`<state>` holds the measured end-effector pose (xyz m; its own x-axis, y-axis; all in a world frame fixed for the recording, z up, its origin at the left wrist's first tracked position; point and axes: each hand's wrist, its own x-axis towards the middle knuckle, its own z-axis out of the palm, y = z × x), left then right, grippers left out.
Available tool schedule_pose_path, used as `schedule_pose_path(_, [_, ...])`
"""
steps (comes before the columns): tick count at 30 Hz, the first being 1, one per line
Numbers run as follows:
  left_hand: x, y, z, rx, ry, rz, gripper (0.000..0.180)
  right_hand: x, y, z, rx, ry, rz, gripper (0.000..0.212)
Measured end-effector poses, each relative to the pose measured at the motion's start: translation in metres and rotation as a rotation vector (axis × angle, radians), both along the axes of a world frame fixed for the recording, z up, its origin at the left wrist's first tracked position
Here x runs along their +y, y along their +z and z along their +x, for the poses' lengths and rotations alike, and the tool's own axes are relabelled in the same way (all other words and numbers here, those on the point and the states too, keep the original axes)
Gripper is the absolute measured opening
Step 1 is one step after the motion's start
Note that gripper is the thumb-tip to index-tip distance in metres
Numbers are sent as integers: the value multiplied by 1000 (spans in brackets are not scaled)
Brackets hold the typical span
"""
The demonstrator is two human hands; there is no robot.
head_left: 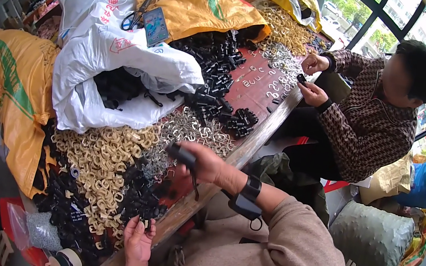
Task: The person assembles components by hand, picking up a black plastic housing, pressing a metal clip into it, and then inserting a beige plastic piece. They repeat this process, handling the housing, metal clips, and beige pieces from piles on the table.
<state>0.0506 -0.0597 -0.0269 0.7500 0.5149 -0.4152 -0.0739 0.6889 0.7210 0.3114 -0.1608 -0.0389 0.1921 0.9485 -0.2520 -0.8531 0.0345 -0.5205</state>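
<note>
Right hand (203, 163) grips a black part (181, 154), left hand (138, 237) pinches another, near the white sack (103, 56).

From my remote seat I saw matt black plastic tube-shaped parts (216, 73) heaped on a worn, reddish-brown wooden tabletop (255, 92). Beside them lay cream-coloured plastic clips (104, 158) with a dull sheen and small silvery metal clips (197, 129) that glinted. The white woven plastic sack (105, 45) looked crinkled and slightly glossy; the yellow woven plastic sack (18, 87) looked coarser. My right hand (205, 164) held a smooth black plastic piece (181, 154), and its wrist wore a matt black strap (250, 188). My left hand (138, 240) touched black plastic parts. My sleeve (289, 249) was soft tan knitted cloth.
</note>
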Motion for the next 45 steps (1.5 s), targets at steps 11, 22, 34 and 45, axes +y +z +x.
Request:
schedule_pose_path(11, [5,4,0,-10,-25,-46,26,11,21,-68,-796,424,-35,27])
schedule_pose_path(22, [2,5,2,24,-58,-41,27,6,13,-63,-933,424,40,28])
schedule_pose_path(34, [1,1,10,75,-33,-32,28,5,-14,-62,-1070,227,294,28])
schedule_pose_path(45, [0,0,18,113,-17,-11,28,2,-8,-52,-976,261,265,28])
